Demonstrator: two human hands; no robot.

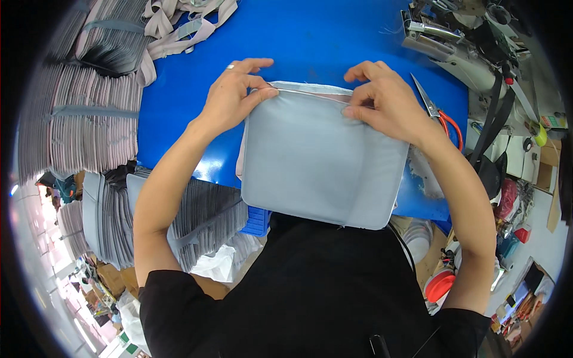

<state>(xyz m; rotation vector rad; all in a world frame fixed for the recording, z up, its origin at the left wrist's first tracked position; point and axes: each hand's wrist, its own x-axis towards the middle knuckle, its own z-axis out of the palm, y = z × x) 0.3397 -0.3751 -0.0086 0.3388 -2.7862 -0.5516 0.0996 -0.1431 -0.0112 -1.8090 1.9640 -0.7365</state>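
Note:
A flat grey fabric pouch point(316, 161) with rounded corners lies at the near edge of the blue table, its lower end close to my body. Along its far edge the layers stand slightly apart, and a pinkish inner layer shows between them. My left hand point(233, 95), with a ring on one finger, pinches the far left part of this edge between thumb and forefinger. At the far right, my right hand point(385, 98) grips the same edge with thumb and fingertips. Scissors point(439, 113) with red-orange handles lie just right of my right hand.
Banded stacks of grey and pinkish pieces point(95, 122) rise at the left. More bundled grey pieces point(206, 215) stand below the table point(316, 36) edge. Pale fabric strips point(185, 36) lie at the far left. A sewing machine point(465, 68) occupies the far right.

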